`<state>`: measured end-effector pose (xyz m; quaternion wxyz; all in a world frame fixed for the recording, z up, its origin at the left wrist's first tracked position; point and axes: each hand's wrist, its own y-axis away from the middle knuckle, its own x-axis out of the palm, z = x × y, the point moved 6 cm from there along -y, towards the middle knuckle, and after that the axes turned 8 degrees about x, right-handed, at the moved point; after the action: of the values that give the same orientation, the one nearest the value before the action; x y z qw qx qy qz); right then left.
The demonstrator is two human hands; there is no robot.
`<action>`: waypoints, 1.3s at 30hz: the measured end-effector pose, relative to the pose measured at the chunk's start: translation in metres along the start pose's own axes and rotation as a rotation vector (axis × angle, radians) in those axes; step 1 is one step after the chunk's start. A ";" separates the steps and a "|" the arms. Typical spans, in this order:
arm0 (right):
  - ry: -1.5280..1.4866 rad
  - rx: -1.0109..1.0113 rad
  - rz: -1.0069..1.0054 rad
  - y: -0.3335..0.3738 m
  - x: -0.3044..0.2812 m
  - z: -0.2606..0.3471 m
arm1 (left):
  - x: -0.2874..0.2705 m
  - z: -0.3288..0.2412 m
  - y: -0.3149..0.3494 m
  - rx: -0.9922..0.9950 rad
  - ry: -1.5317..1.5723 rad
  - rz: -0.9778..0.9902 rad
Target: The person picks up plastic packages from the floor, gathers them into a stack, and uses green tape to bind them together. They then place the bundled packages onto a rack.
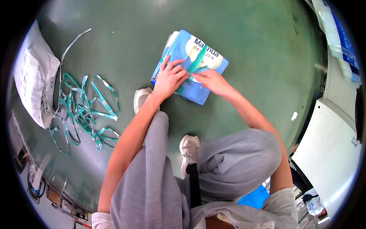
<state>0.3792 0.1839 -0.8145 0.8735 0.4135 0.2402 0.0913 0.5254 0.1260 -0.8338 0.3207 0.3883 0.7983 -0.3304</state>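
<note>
A stack of flat blue-and-white printed plastic packaging [204,93] lies on the floor in front of my feet. A green strap [198,60] runs over its top and crosses near the middle. My left hand [170,79] rests on the stack's left part, outer fingers spread, thumb and forefinger close together at the strap. From the other side my right hand [213,81] reaches in, its fingertips pinching the strap at the crossing. Both hands nearly meet there. The exact grip and any knot are hidden by my fingers.
A loose tangle of green straps [82,110] lies to the left, beside a full white sack [36,76] trailing a white cord. My shoes [189,152] are close to the stack. At the right stand a pale panel [328,149] and blue-and-white wrapped packs [341,40].
</note>
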 end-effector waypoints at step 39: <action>-0.429 -0.121 0.102 0.084 -0.135 0.117 | 0.004 0.005 0.000 -0.160 -0.003 -0.075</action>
<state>0.3231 0.1100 -0.6400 0.9219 0.3821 0.0221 0.0596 0.5249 0.1233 -0.8395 0.3393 0.3309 0.8355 -0.2782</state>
